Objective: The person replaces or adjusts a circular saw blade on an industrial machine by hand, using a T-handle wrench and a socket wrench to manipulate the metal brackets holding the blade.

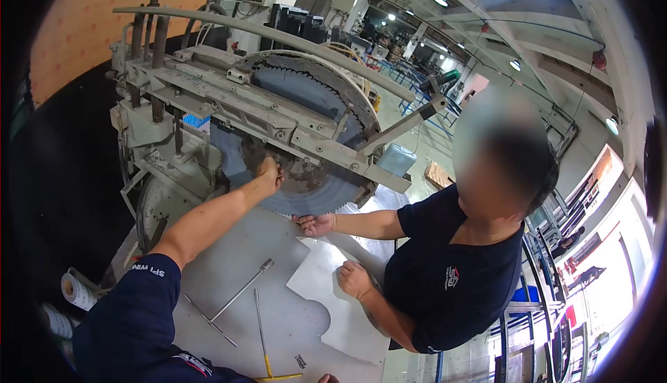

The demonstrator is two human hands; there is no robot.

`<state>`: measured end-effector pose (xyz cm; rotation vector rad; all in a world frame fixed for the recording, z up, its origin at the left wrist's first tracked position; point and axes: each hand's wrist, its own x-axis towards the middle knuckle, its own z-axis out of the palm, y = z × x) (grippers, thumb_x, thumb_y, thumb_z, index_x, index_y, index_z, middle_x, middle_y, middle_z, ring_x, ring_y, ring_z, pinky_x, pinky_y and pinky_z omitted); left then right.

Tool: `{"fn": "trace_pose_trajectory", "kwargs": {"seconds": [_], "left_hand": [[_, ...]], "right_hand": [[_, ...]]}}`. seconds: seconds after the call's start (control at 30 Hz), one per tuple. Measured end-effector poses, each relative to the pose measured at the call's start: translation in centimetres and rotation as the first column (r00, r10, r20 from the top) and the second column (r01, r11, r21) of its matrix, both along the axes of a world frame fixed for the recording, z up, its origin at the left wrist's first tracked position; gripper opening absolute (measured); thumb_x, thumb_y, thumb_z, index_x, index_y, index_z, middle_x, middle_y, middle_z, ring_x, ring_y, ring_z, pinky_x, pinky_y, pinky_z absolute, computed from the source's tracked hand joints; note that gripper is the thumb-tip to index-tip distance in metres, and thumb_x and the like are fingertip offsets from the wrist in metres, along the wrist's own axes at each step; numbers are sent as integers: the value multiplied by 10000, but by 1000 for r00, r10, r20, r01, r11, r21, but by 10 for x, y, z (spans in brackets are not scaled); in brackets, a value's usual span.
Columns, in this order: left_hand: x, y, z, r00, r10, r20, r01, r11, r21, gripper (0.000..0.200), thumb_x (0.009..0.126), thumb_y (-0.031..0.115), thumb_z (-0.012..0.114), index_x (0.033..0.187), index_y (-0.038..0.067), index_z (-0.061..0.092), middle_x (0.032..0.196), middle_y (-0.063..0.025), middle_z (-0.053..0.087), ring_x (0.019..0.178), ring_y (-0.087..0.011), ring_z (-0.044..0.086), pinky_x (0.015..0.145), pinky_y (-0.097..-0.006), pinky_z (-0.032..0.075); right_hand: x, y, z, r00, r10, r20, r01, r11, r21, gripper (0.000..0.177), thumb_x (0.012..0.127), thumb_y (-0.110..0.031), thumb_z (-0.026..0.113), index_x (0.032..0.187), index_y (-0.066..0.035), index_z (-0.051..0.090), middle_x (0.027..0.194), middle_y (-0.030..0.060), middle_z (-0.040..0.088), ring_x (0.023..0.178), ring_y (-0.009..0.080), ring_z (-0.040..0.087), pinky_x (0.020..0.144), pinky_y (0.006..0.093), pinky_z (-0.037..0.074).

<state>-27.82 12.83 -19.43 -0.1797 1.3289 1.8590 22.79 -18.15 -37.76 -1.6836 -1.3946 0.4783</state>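
My left hand (269, 173) reaches to the hub area of a large round toothed saw blade (240, 157) mounted in a grey machine. Its fingers are closed at the blade's centre, and what they grip is too small to make out. Only a small part of my right hand (328, 379) shows at the bottom edge, beside a yellow-handled T-shaped wrench (267, 365). A metal T-shaped wrench (240, 292) lies on the grey table (208, 244). Several small bolts (300, 361) lie near the yellow handle.
A co-worker (458, 265) in a dark shirt stands at the right, with one hand (316, 224) at the blade's lower edge. A pale flat plate (333, 279) with a curved cutout lies on the table. A long grey bar (278, 34) crosses above the blade.
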Motion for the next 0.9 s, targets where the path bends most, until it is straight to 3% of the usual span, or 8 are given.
{"fn": "trace_pose_trajectory", "kwargs": {"seconds": [0.07,0.27,0.37,0.47,0.57,0.67,0.77,0.9], "left_hand": [[13,-13,16,995,14,-95,-17,999,-27,318,951,363,452,812,93,543,658,-28,568,490,-148,516,410,-259,366],[-13,4,-11,992,-127,24,128,992,-5,344,935,450,432,870,132,547,674,-5,565,530,-143,502,440,-262,346],[17,-11,22,998,24,-66,-27,999,-43,338,938,452,439,852,141,539,664,-4,559,529,-148,499,439,-261,335],[8,8,2,995,65,-74,-67,998,-17,336,953,409,441,828,116,547,665,-24,564,521,-149,532,428,-247,356],[-7,9,-5,996,-58,69,56,998,30,349,959,423,439,806,122,526,656,-21,548,533,-151,524,445,-250,363],[7,-7,15,998,-46,42,45,999,3,335,960,406,430,785,131,506,659,-19,553,542,-153,515,460,-255,373],[-6,9,-6,996,-50,75,44,996,77,333,961,408,409,777,145,499,660,-15,552,542,-154,508,464,-262,368],[-13,7,-5,987,-118,110,114,993,43,290,950,339,371,784,145,510,671,-12,563,548,-154,510,482,-264,378]], "right_hand": [[1,1,-5,1000,-12,-8,12,1000,-11,329,927,-332,643,993,-11,675,815,139,677,630,231,598,577,345,494],[-2,1,2,999,-30,-37,28,998,-58,325,923,-328,650,985,-10,677,810,140,674,628,224,592,583,338,493],[-3,0,8,999,-33,-42,30,996,-80,317,923,-322,650,983,-12,677,808,140,673,624,221,588,580,338,491],[-3,0,5,999,-27,-36,24,996,-80,310,925,-315,647,982,-11,675,807,139,672,617,220,582,577,341,488],[-1,0,1,999,-20,-25,19,998,-57,303,926,-310,645,977,-12,673,803,132,671,611,219,577,573,343,485],[-2,1,1,999,-32,-12,32,999,-21,297,926,-309,646,971,-16,673,796,123,669,606,211,572,570,342,483],[-3,1,0,999,-35,-35,34,999,-31,293,924,-311,648,975,-25,675,790,120,667,603,207,571,569,341,482],[1,2,-9,998,-16,-58,15,999,-28,287,922,-312,650,996,-36,678,786,117,663,600,207,573,567,339,484]]}}
